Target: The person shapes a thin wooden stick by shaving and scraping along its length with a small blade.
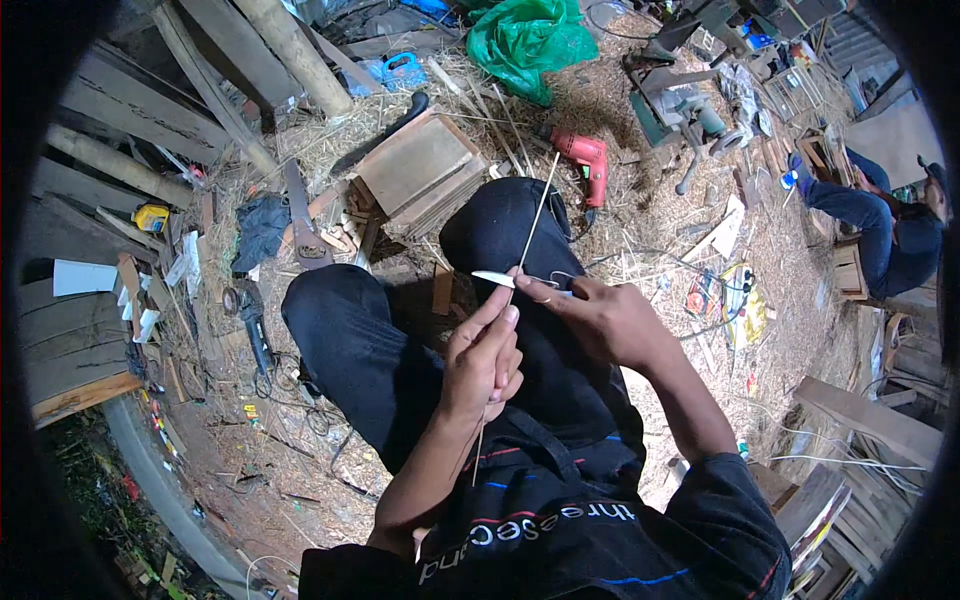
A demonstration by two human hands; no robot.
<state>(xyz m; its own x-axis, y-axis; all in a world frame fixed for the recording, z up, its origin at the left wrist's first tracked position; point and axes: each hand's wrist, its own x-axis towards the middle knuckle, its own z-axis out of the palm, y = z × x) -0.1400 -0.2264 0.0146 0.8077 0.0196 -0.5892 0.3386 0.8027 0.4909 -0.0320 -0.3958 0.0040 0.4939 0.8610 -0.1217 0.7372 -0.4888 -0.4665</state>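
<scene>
Sitting cross-legged on the straw-strewn ground, I hold a long thin pale bamboo sliver (535, 225) upright in front of my knees. My left hand (483, 360) has its fingers (497, 308) pressed together on the sliver, thumb and forefinger pinching it just below the spot where a small pale-bladed knife (493, 279) crosses it. The sliver runs down through that fist and its lower end pokes out beneath my wrist, over my dark shirt. Its upper part rises free above both hands, slanting slightly to the right across my black trouser knee (500, 225).

My right hand (600, 318) lies just beside the left, fingers closed around the knife's handle, which is mostly hidden in my grip. The blade points to the left and touches the sliver right above my left fingertips, so the sliver sits between blade and left thumb.

Beyond my knees a stack of flat grey-brown wooden boards (415, 170) rests on the straw, and to its right lies a red electric hand drill (585, 160). A crumpled green plastic bag (525, 40) sits farther off at the top. To my left a dark blue cloth (262, 228) lies among wood scraps, near a small yellow tape measure (150, 215). At the far right another person in blue trousers (875, 225) sits by slatted wooden crates (850, 270), well apart from me.
</scene>
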